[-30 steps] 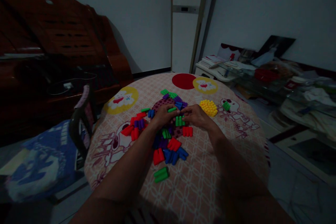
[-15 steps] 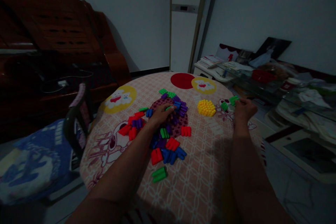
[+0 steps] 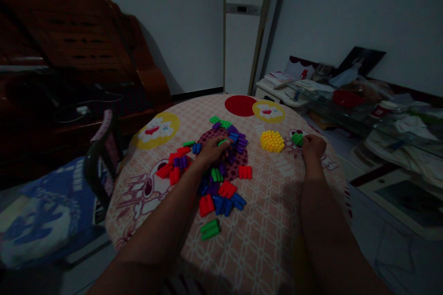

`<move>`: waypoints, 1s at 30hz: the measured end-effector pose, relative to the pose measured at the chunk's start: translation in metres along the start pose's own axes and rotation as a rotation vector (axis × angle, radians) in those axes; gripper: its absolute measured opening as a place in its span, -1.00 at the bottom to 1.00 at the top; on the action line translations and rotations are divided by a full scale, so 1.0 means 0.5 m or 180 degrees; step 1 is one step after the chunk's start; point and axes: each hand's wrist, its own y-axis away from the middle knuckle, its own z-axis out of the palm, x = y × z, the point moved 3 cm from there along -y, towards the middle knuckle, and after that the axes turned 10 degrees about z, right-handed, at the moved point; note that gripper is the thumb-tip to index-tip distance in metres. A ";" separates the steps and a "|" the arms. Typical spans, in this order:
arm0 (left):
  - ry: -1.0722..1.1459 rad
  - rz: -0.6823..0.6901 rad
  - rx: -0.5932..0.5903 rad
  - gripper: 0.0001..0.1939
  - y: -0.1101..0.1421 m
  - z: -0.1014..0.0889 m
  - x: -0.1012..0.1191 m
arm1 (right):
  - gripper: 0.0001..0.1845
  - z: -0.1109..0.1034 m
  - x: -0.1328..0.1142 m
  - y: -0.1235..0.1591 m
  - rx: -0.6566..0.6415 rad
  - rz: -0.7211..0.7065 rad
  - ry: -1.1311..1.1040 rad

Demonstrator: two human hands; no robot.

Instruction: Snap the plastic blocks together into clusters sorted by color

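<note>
In the head view, the right hand (image 3: 314, 147) has moved away from the left and come down at the far right of the table (image 3: 266, 244), against the green pieces (image 3: 296, 139); half a second ago it held a green piece just above that spot, so that piece now seems to be set beside its like; its fingertips are bunched, but I cannot tell whether they still pinch anything. The left hand (image 3: 213, 150) stays over the mixed heap, a green block (image 3: 222, 142) pinched between thumb and fingers.

Just right of the left hand lie purple pieces (image 3: 240, 144); a yellow cluster (image 3: 272, 141) sits between the two hands; a red block (image 3: 245, 172) lies nearer, blue blocks (image 3: 225, 204) nearer again, and a loose green piece (image 3: 210, 229) nearest; red blocks (image 3: 173, 168) spread to the left; the left forearm (image 3: 173, 212) hides part of the heap.
</note>
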 end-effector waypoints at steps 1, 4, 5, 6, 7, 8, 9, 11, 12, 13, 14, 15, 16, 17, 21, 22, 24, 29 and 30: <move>0.0019 -0.0008 -0.0001 -0.76 0.000 0.001 0.002 | -0.72 0.000 0.000 0.000 -0.0003 -0.0010 0.0016; 0.0095 0.0011 -0.0020 -0.76 0.002 0.004 0.008 | -0.69 0.000 -0.001 0.000 0.0015 -0.0051 0.0019; 0.0114 0.0035 -0.0039 -0.76 0.003 0.005 0.009 | -0.68 0.000 -0.002 0.000 0.0022 -0.0082 0.0005; 0.0127 0.0060 -0.0061 -0.75 0.004 0.006 0.010 | -0.67 0.000 -0.004 0.001 0.0019 -0.0112 -0.0010; 0.0136 0.0079 -0.0081 -0.74 0.004 0.007 0.011 | -0.66 0.000 -0.005 0.002 0.0007 -0.0130 -0.0025; 0.0143 0.0087 -0.0093 -0.72 0.005 0.008 0.011 | -0.66 0.000 -0.006 0.003 -0.0004 -0.0142 -0.0044; 0.0155 0.0081 -0.0093 -0.71 0.005 0.009 0.010 | -0.65 -0.001 -0.007 0.004 -0.0021 -0.0144 -0.0059; 0.0236 0.0033 -0.0062 -0.70 0.006 0.010 0.009 | -0.66 -0.003 -0.008 0.007 -0.0057 -0.0139 -0.0067; 0.0327 -0.0005 -0.0047 -0.69 0.006 0.011 0.009 | -0.66 -0.006 -0.009 0.007 -0.0065 -0.0139 -0.0061; 0.0464 -0.0049 -0.0029 -0.68 0.007 0.013 0.010 | -0.66 -0.009 -0.011 0.008 -0.0056 -0.0135 -0.0048; 0.0649 -0.0100 -0.0012 -0.66 0.008 0.014 0.012 | -0.66 -0.015 -0.014 0.008 -0.0022 -0.0121 -0.0031; 0.0869 -0.0161 -0.0008 -0.64 0.009 0.017 0.015 | -0.65 -0.022 -0.019 0.007 0.0044 -0.0099 -0.0027; 0.1103 -0.0230 -0.0018 -0.61 0.010 0.020 0.017 | -0.65 -0.032 -0.027 0.008 0.0130 -0.0094 -0.0056; 0.1329 -0.0303 -0.0036 -0.58 0.011 0.023 0.020 | -0.65 -0.042 -0.040 0.009 0.0217 -0.0106 -0.0129; 0.1952 -0.0541 -0.0185 -0.50 0.013 0.035 0.030 | -0.73 -0.077 -0.139 0.049 0.0068 -0.0586 -0.0875; 0.2040 -0.0572 -0.0216 -0.50 0.014 0.037 0.032 | -0.76 -0.082 -0.174 0.071 -0.0163 -0.0846 -0.1136; 0.2155 -0.0606 -0.0269 -0.52 0.014 0.041 0.033 | -0.81 -0.087 -0.244 0.130 -0.0746 -0.1455 -0.1547; 0.2236 -0.0484 -0.0264 -0.65 0.015 0.039 0.023 | -0.66 -0.069 -0.345 0.276 -0.2012 -0.2670 -0.1453; 0.2218 -0.0456 -0.0244 -0.72 0.015 0.037 0.019 | -0.62 -0.063 -0.349 0.291 -0.2077 -0.2753 -0.1363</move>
